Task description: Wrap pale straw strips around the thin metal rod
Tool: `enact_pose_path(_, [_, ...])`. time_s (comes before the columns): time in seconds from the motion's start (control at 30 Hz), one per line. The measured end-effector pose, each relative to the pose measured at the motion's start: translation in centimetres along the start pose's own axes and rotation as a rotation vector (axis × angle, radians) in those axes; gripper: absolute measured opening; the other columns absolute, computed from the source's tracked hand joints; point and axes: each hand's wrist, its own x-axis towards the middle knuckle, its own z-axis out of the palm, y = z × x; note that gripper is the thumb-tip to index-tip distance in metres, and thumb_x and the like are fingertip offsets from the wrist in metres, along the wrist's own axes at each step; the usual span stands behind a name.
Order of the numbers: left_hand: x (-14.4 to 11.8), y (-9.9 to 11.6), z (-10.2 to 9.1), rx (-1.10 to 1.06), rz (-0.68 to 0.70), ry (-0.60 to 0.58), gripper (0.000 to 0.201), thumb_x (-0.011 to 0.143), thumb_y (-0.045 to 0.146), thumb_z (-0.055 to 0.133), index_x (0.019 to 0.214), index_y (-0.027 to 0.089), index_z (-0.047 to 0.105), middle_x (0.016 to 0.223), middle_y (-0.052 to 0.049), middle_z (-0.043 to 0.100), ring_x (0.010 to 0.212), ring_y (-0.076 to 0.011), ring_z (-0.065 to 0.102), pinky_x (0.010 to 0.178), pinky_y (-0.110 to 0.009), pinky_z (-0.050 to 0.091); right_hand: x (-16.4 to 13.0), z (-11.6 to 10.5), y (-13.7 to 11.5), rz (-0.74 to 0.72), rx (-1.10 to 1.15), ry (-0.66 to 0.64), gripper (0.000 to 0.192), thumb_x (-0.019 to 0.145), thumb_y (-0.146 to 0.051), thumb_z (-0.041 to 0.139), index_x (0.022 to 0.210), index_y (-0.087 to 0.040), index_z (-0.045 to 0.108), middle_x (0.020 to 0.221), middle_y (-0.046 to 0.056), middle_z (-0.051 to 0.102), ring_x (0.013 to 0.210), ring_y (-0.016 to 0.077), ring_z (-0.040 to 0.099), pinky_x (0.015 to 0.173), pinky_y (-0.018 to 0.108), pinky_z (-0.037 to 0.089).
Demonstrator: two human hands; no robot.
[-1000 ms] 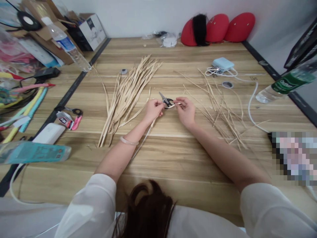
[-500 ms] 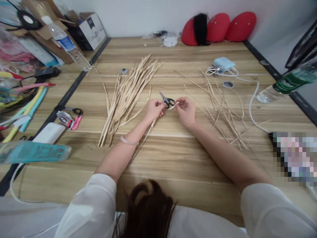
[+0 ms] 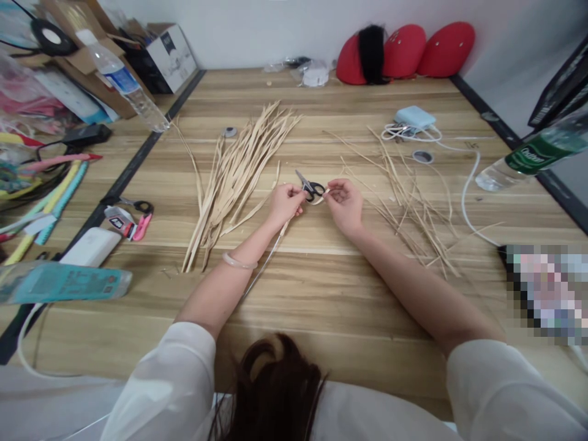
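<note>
Over the middle of the table, my left hand (image 3: 285, 203) pinches a thin pale plant strip (image 3: 316, 201), which looks like straw or husk. A long tail of the strip hangs from that hand toward the front edge. My right hand (image 3: 343, 202) has its fingers closed on the strip's other end, so a short curved length spans between the hands. Black-handled scissors (image 3: 314, 189) lie just beyond it, their blades pointing away to the left. Left of my hands a thick bundle of pale strips (image 3: 239, 171) is spread out. To the right lie thinner, scattered strips (image 3: 408, 202).
A grey tape roll (image 3: 422, 157) and a light blue box with a white cable (image 3: 415, 116) sit at the right. Water bottles (image 3: 128, 86) lean at both sides. Red caps (image 3: 404, 52) line the back wall. A second pair of scissors (image 3: 143, 207) lies left.
Almost nothing differs. Both hands stay in place on the strip, with only a tiny shift of the right fingertips.
</note>
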Motion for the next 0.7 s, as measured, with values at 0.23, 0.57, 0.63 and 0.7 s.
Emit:
enact_pose_path(0.23, [-0.08,0.08,-0.04,0.011,0.009,0.002,0.011,0.075,0.019,0.061,0.067,0.014,0.054,0.053,0.005,0.055,0.034,-0.0048,0.048,0.034,-0.016,0.036,-0.08,-0.01,-0.04,0.006,0.009,-0.026,0.014,0.071,-0.023,0.065,0.084,-0.02,0.058,0.077,0.002,0.064,0.071,0.0136,0.062,0.068,0.029,0.051])
enact_pose_path(0.57, [0.19,-0.37,-0.05,0.004,0.021,0.001,0.01,0.074,0.02,0.061,0.067,0.014,0.056,0.055,0.003,0.057,0.034,-0.0056,0.048,0.034,-0.017,0.035,-0.1,-0.2,-0.05,0.005,-0.089,-0.003,0.004,0.072,-0.021,0.064,0.075,-0.018,0.065,0.078,0.003,0.067,0.068,0.0137,0.061,0.063,0.028,0.047])
enact_pose_path(0.63, [0.15,-0.27,-0.03,0.007,0.02,0.001,0.011,0.074,0.02,0.061,0.067,0.014,0.055,0.055,0.004,0.057,0.034,-0.0052,0.048,0.034,-0.016,0.035,-0.05,-0.25,0.06,-0.015,-0.094,-0.005,0.005,0.072,-0.022,0.065,0.075,-0.018,0.065,0.078,0.003,0.066,0.068,0.0132,0.06,0.063,0.028,0.047])
enact_pose_path(0.7, [0.07,-0.11,-0.02,0.007,0.014,0.002,0.011,0.074,0.019,0.061,0.067,0.014,0.055,0.054,0.004,0.056,0.034,-0.0047,0.048,0.034,-0.016,0.035,-0.05,-0.22,-0.06,-0.008,-0.079,-0.017,0.006,0.072,-0.023,0.065,0.076,-0.018,0.065,0.075,0.003,0.065,0.063,0.0117,0.057,0.06,0.027,0.045])
